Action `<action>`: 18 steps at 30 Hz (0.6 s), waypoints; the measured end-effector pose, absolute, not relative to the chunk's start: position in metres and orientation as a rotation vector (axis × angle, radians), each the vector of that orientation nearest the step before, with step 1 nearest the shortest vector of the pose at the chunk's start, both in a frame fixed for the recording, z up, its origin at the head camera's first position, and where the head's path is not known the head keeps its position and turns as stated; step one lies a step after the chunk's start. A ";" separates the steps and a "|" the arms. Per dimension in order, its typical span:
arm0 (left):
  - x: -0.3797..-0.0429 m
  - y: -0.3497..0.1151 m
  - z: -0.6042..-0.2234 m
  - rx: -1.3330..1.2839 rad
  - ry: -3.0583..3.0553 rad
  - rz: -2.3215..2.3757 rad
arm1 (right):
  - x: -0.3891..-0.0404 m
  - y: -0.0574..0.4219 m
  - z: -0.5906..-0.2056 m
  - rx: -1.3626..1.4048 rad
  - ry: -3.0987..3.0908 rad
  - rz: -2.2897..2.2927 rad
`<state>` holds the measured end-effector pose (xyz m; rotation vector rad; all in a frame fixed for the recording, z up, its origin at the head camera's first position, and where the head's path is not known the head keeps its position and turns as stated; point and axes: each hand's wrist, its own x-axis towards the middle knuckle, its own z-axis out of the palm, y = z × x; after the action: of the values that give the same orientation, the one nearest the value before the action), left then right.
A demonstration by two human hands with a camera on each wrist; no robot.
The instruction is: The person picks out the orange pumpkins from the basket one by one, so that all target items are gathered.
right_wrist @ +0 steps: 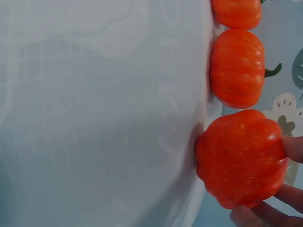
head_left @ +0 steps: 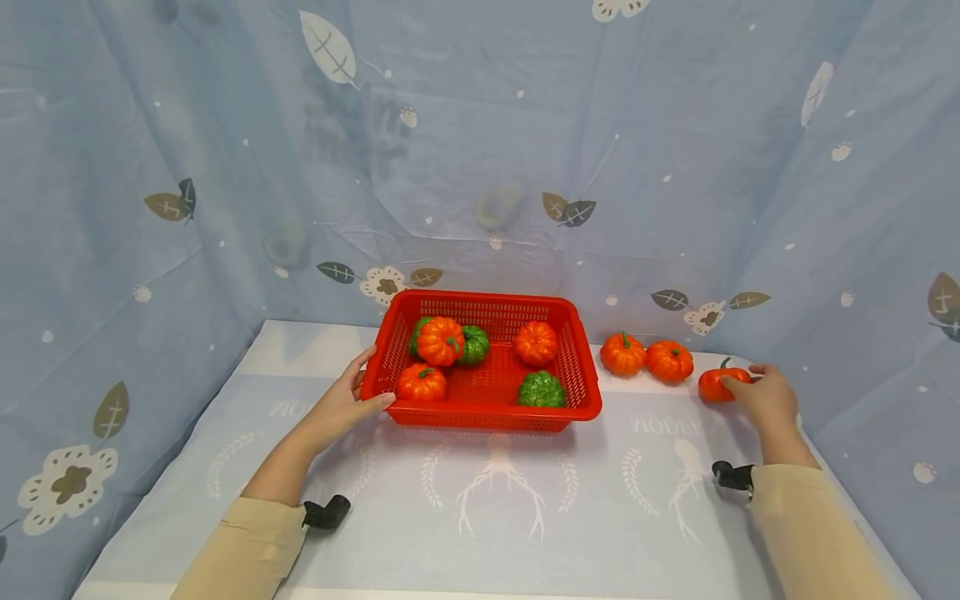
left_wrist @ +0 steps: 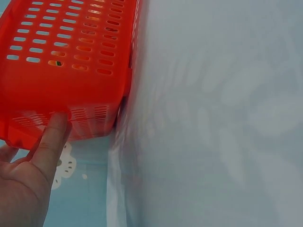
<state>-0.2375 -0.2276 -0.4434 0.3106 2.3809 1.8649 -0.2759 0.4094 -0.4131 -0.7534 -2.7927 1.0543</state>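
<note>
At the left front corner of a red plastic basket point(head_left: 480, 417), my left hand point(head_left: 341, 408) touches the rim with a straight thumb, its fingers along the left side. In the left wrist view a straight digit meets the perforated wall of the basket point(left_wrist: 71, 90). Far to the right, my right hand point(head_left: 772, 404) holds a small orange pumpkin point(right_wrist: 241, 158) with a green stem, thumb and fingers around it. Two more orange pumpkins, one nearer the basket point(head_left: 622, 355) and one beside it point(head_left: 670, 362), sit on the table to its left.
Inside the basket are three orange pumpkins, one of them point(head_left: 536, 343) at the right, and three green ones, including a bumpy one point(head_left: 542, 390) at the front. One orange pumpkin point(head_left: 441, 342) lies over the green ones. Patterned blue cloth point(head_left: 480, 167) hangs behind the table point(head_left: 420, 533).
</note>
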 end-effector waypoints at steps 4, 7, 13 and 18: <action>-0.238 -0.228 -0.444 0.307 2.382 1.863 | -0.276 0.408 -0.407 -0.742 -2.872 0.975; -0.238 -0.227 -0.444 0.303 2.385 1.862 | -0.276 0.406 -0.406 -0.725 -2.871 0.951; -0.236 -0.227 -0.441 0.304 2.395 1.855 | -0.282 0.403 -0.413 -0.728 -2.753 1.038; -0.234 -0.226 -0.439 0.315 2.381 1.862 | -0.288 0.405 -0.422 -0.728 -2.672 1.106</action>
<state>-0.2336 -0.2262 -0.4385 0.3151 2.3808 1.8624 -0.2880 0.4046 -0.4216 -0.7278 -2.6723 1.1061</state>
